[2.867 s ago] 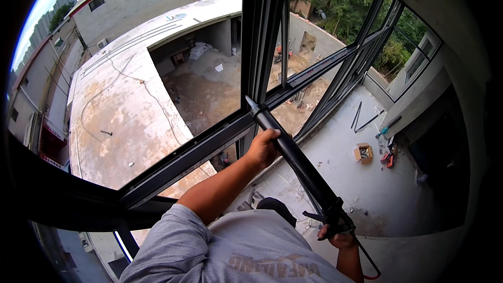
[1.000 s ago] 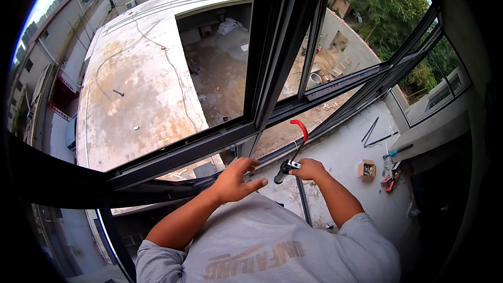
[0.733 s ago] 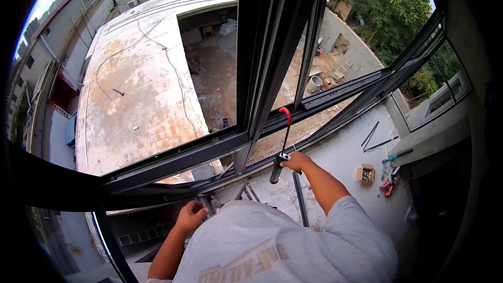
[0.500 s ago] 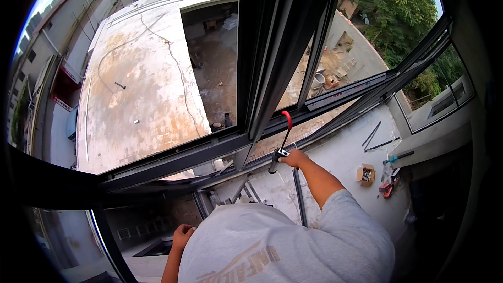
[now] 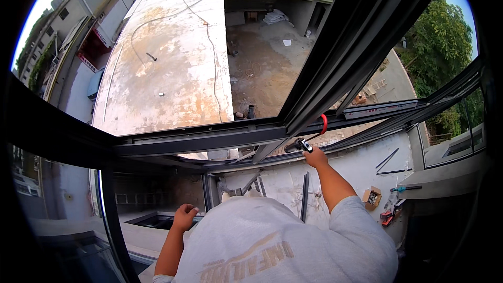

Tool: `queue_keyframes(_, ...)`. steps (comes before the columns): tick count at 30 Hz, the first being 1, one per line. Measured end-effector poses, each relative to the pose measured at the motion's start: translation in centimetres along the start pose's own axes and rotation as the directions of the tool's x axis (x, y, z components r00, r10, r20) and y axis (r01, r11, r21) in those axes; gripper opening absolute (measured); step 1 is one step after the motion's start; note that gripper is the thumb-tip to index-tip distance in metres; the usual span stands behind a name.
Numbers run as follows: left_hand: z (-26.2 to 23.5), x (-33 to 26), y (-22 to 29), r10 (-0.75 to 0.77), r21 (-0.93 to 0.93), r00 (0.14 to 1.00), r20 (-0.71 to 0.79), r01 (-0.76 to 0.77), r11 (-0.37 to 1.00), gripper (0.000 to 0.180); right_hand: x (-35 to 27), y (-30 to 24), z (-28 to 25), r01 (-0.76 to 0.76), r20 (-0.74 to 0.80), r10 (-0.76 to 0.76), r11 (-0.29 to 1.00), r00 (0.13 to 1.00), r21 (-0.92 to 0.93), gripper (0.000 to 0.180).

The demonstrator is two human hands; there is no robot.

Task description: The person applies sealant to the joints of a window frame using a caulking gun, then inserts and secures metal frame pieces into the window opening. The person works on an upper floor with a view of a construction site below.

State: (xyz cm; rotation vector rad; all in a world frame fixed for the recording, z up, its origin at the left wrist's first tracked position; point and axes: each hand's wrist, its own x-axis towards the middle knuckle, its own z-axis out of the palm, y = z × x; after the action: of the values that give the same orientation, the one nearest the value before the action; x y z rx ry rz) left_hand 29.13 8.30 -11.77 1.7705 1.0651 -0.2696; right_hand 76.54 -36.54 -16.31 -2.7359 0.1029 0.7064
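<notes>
My right hand (image 5: 316,157) reaches forward, wrapped round a hand tool (image 5: 304,145) with a dark cylindrical body, a pale metallic part and a thin rod ending in a red hook (image 5: 324,124). Its exact kind is unclear. The tool lies just beside the dark window frame's (image 5: 209,147) lower rail, near the foot of the slanting upright (image 5: 361,36); whether they touch is not clear. On the left, my left hand (image 5: 184,217) hangs beside my body, fingers loosely bent and apart, with nothing visible in it.
Outside lies a stained pale roof (image 5: 173,68) with cables. On the white floor are dark metal strips (image 5: 305,194), an open cardboard box (image 5: 372,198) and a red tool (image 5: 386,218). A teal-and-black tool (image 5: 406,188) rests on a ledge at right.
The view has swung left, so the frame and roof sit further right. My right hand's tool has tipped from upright toward lying flat. My left hand is raised slightly, its fingers more extended.
</notes>
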Motion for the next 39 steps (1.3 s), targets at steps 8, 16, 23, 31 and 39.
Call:
queue_keyframes(8, -0.4, 0.7, -0.9, -0.033, -0.009, 0.997, 0.062, 0.034, 0.999, 0.040, -4.8, 0.7, -0.3, -0.130, -0.123, 0.131, 0.991, 0.984, 0.021, 0.047)
queue_keyframes(16, 0.0, 6.3, 2.1, 0.190, -0.061, 0.955, 0.229, -0.181, 0.982, 0.032, -14.1, 0.8, 6.8, 0.215, -0.610, -0.131, 0.975, 0.782, 0.065, 0.047)
queue_keyframes(23, -0.6, 20.3, -5.3, 0.833, 0.301, 0.282, 0.476, -0.942, 0.147, 0.042, -18.3, -8.7, 8.5, 0.440, -0.247, -0.375, 0.839, 0.894, 0.320, 0.040)
queue_keyframes(31, -1.8, 28.9, -4.3, -0.020, -0.352, 0.657, 0.754, 0.429, 0.832, 0.034, -14.7, -16.8, 7.7, 0.365, -0.529, -0.109, 0.837, 0.841, 0.407, 0.079)
queue_keyframes(39, -1.7, 16.6, 1.8, 0.507, 0.142, 0.490, 0.710, -0.804, 0.578, 0.014, -15.7, -20.1, 4.5, 0.410, -0.709, 0.127, 0.739, 0.693, 0.534, 0.109)
